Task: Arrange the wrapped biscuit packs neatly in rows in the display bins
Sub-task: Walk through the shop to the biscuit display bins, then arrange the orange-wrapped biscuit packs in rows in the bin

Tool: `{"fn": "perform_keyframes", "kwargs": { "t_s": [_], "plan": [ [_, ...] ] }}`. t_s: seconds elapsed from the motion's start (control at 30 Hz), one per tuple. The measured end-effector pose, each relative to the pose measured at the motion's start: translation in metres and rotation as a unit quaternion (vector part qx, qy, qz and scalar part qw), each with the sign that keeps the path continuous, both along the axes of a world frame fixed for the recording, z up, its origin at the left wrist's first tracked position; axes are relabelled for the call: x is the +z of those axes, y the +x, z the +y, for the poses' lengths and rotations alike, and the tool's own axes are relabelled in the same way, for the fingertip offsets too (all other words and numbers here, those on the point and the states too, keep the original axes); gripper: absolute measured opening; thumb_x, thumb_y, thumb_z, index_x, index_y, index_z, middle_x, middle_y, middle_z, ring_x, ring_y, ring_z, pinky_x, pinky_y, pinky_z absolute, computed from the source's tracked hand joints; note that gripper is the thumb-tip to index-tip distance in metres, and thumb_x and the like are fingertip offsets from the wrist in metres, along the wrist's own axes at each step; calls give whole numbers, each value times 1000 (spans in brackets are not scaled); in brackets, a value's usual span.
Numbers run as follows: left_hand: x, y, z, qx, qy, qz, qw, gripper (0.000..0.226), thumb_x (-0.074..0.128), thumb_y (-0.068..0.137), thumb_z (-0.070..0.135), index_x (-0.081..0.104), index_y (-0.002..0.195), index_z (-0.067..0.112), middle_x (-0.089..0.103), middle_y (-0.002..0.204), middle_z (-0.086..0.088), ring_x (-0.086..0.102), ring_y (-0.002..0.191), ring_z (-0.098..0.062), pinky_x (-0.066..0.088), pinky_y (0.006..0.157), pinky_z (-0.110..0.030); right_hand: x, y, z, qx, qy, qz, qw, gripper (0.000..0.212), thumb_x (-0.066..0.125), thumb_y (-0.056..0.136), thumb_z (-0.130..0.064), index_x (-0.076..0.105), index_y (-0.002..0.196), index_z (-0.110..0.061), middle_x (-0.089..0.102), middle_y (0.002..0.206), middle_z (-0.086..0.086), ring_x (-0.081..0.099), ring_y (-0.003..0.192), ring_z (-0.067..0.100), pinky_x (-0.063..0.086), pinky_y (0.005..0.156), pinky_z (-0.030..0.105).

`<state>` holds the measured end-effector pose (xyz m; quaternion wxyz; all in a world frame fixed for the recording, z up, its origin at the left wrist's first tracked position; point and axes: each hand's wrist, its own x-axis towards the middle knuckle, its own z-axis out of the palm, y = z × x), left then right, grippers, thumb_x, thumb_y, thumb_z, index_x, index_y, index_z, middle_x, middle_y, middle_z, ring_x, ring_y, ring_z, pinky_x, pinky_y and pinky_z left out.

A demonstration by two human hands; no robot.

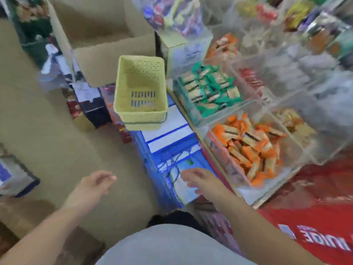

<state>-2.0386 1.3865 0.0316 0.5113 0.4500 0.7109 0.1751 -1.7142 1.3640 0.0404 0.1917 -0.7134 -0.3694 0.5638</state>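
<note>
The head feed is pretty smeared on my end, so take this loosely. Closest in, both hands are out front and neither has anything in it. The left hand (96,181) hangs over the floor, fingers loosely curled and relaxed. The right hand (199,179) is spread over the blue carton (172,148); I can't tell if it's touching.

Just to the right of that hand is the clear bin (221,161) of orange biscuit packs (248,148), and they're a jumble, lying every which way. Beyond them the green packs (208,88) look a bit more lined up, but not in real rows either. The yellow basket (140,88) up on the carton stack looks empty, with a cardboard box (107,60) behind it.

My guess is the orange bin is the one to do now. I'd reach in with the right hand since it's nearest and start at one wall. Turn each pack the same way, stand them edge to edge, and use the left hand to hold the finished row so it doesn't flop. Pinch the wrappers lightly, because they look slippery and crushable.
</note>
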Motion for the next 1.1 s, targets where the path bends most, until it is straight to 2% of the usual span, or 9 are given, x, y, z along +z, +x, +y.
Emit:
{"fn": "perform_keyframes", "kwargs": {
  "t_s": [0.1, 0.2, 0.33, 0.43, 0.6, 0.77, 0.87, 0.97, 1.1],
  "plan": [
    [-1, 44, 73, -100, 3, -10, 995, 5, 63, 97, 25, 68, 96, 25, 73, 95, -6, 70, 88, -29, 45, 68, -28, -4, 35, 18, -58, 20, -15, 998, 17, 63, 96, -32, 71, 94, -18, 72, 80, -6, 64, 70, 9, 47, 64, 19],
    [-3, 94, 132, -187, -3, -29, 982, 4, 65, 96, 26, 69, 97, 27, 74, 95, -2, 70, 87, -26, 47, 67, -28, -9, 66, 33, -132, 22, -61, 989, 19, 64, 95, -38, 71, 99, -21, 70, 89, -3, 63, 79, 14, 48, 71, 32],
    [0, 154, 190, -326, 58, -13, 943, 8, 68, 91, 39, 67, 99, 37, 71, 93, 9, 67, 88, -11, 44, 70, -19, -5, 87, 45, -226, 38, -109, 967, 10, 65, 96, -34, 70, 89, -29, 69, 86, -9, 65, 83, 14, 50, 77, 34],
    [-1, 202, 232, -482, 140, 2, 865, 21, 65, 92, 47, 59, 111, 40, 63, 103, 20, 60, 94, -2, 42, 73, -20, -2, 94, 51, -285, 53, -201, 936, 8, 68, 94, -31, 74, 93, -26, 72, 92, -7, 64, 90, 11, 47, 83, 33],
    [-5, 276, 269, -645, 209, -25, 735, 42, 64, 94, 44, 56, 132, 28, 56, 118, 8, 50, 104, -10, 40, 84, -30, 2, 88, 46, -392, -13, -267, 880, 28, 68, 92, -38, 72, 114, -23, 71, 108, -8, 64, 100, 12, 44, 81, 26],
    [-17, 319, 259, -746, 294, -10, 597, 45, 66, 90, 45, 60, 129, 22, 56, 125, 2, 52, 117, -24, 46, 90, -34, -7, 86, 30, -258, -114, -293, 913, 46, 64, 93, -49, 61, 132, -25, 51, 143, -3, 55, 125, 24, 43, 92, 30],
    [-33, 323, 244, -791, 301, 62, 529, 53, 66, 86, 55, 58, 124, 18, 47, 125, 1, 56, 106, -23, 51, 84, -37, -14, 85, 20, -188, -131, -340, 912, 56, 59, 92, -56, 50, 142, -33, 46, 151, -4, 46, 135, 24, 40, 108, 38],
    [-46, 320, 227, -775, 308, 60, 549, 42, 69, 88, 43, 59, 121, 18, 45, 113, 1, 51, 102, -21, 47, 77, -34, -20, 91, 9, -111, -122, -407, 898, 54, 56, 92, -53, 49, 142, -35, 48, 149, -7, 47, 133, 24, 38, 109, 41],
    [-53, 321, 217, -721, 312, 48, 616, 26, 67, 92, 33, 68, 112, 18, 50, 102, 2, 53, 101, -21, 51, 75, -36, -24, 114, -2, -107, -64, -369, 921, 36, 62, 92, -44, 61, 126, -33, 58, 125, -10, 55, 117, 19, 49, 91, 36]
  ]
}}
